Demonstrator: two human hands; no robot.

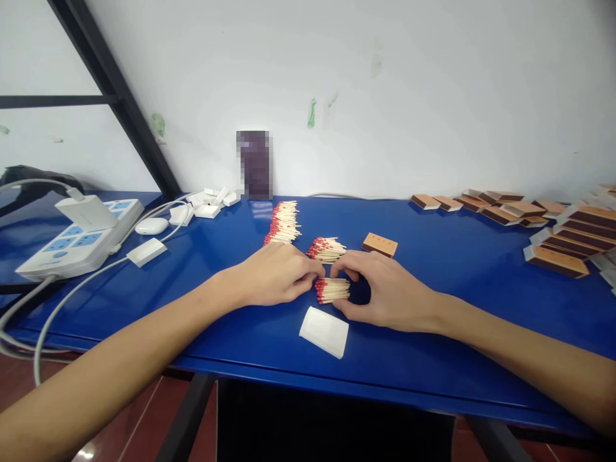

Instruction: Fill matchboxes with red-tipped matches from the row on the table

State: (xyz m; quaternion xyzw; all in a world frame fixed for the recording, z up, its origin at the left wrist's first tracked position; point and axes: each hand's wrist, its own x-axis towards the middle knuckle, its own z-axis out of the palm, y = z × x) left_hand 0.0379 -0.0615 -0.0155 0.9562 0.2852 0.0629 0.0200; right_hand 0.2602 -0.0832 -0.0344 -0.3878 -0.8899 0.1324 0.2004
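Observation:
A small bundle of red-tipped matches [332,290] lies on the blue table [457,282], pinched between both hands. My left hand [276,276] presses its fingertips against the red heads. My right hand [385,289] curls round the bundle's wooden ends. A white empty matchbox tray [324,331] lies just in front of the hands. Behind them rest a second small heap of matches [326,249], a long pile of matches [283,222] and an orange matchbox sleeve [380,244].
Several brown and orange matchboxes [558,247] lie along the right side and back edge. White trays [209,202] sit at the back left beside a white and blue power strip [79,239] with cables. A dark blurred object [254,165] leans on the wall.

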